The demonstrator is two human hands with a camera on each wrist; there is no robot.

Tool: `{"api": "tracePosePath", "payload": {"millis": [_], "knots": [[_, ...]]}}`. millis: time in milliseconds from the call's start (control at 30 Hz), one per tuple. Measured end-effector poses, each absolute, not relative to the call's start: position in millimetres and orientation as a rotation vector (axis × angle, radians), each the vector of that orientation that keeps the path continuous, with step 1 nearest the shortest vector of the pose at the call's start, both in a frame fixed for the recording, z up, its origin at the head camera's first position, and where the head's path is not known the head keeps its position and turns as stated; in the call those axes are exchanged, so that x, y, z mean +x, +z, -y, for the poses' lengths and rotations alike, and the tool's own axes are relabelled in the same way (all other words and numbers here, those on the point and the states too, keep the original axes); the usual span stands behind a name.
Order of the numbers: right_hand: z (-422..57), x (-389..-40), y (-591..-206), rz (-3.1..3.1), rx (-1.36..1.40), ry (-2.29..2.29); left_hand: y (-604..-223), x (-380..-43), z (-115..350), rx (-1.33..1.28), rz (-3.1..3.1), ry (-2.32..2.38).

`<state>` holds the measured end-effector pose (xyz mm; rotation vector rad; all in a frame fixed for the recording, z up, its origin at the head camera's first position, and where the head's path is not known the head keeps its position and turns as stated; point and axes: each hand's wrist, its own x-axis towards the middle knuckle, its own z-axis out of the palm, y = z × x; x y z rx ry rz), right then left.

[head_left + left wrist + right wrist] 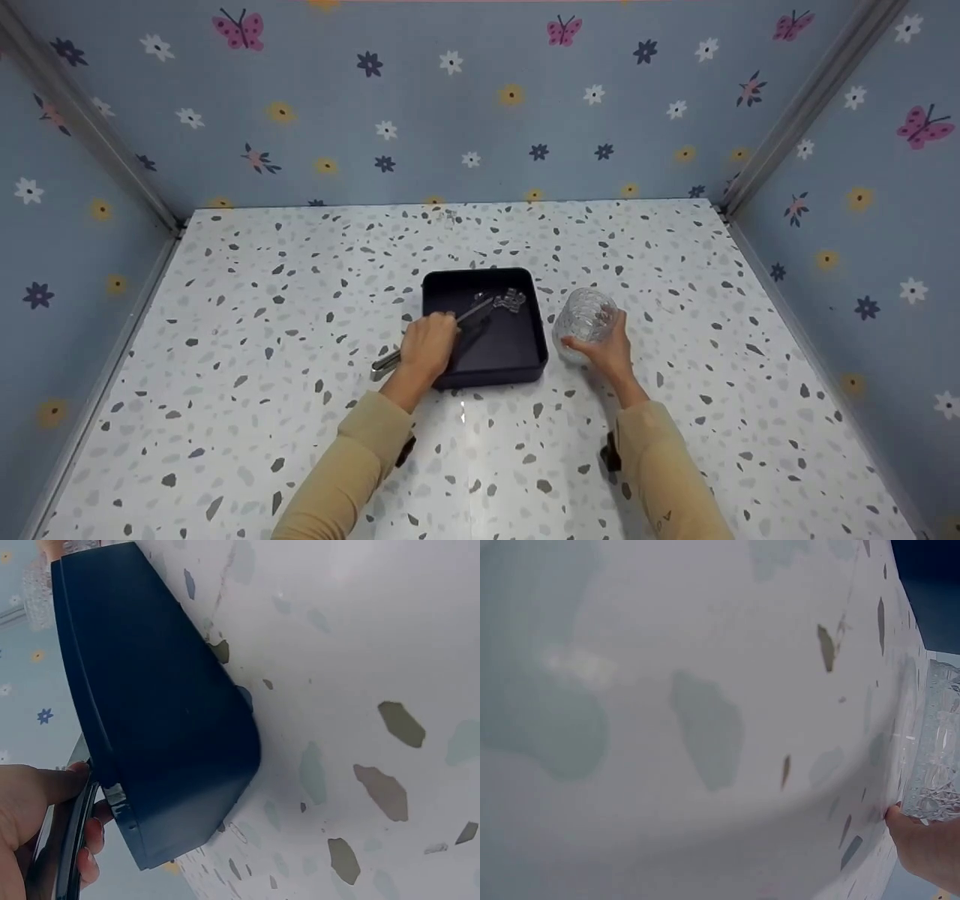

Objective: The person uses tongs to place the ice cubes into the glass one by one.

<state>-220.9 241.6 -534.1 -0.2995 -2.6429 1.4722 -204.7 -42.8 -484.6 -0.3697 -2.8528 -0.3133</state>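
Note:
My left hand [429, 343] grips a pair of metal tongs [387, 362] over the left side of a dark square tray [504, 354]. The tips of the tongs point at a small heap of clear pieces [513, 301] near the tray's far right corner. Just right of the tray, my right hand [612, 351] holds a clear patterned glass [583, 315], thumb and fingers around its side. In the left wrist view the dark tongs [73, 847] lie across the fingers beside the tray's outer wall [157, 697]. The right wrist view catches only part of the glass [939, 754].
The white speckled tabletop [262, 315] extends around the tray on all sides. Blue flowered panels [420, 105] stand along the back, left and right. Metal corner posts [810, 97] join the panels.

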Motion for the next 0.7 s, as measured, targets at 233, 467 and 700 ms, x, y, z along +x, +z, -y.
{"api": "tracePosePath", "payload": {"millis": [233, 467, 700], "knots": [[-241.1, -221.0, -533.3, 2.656, -0.337, 1.476, -473.6, -199.8, 37.9, -0.369, 2.778, -0.383], [-241.8, -220.7, -533.3, 2.670, -0.327, 1.463, -465.4, -193.6, 27.6, -0.387, 2.751, -0.452], [-242.8, -221.6, -534.6, 2.649, -0.297, 1.473, -457.5, -188.0, 14.3, -0.421, 2.729, -0.449]]}}
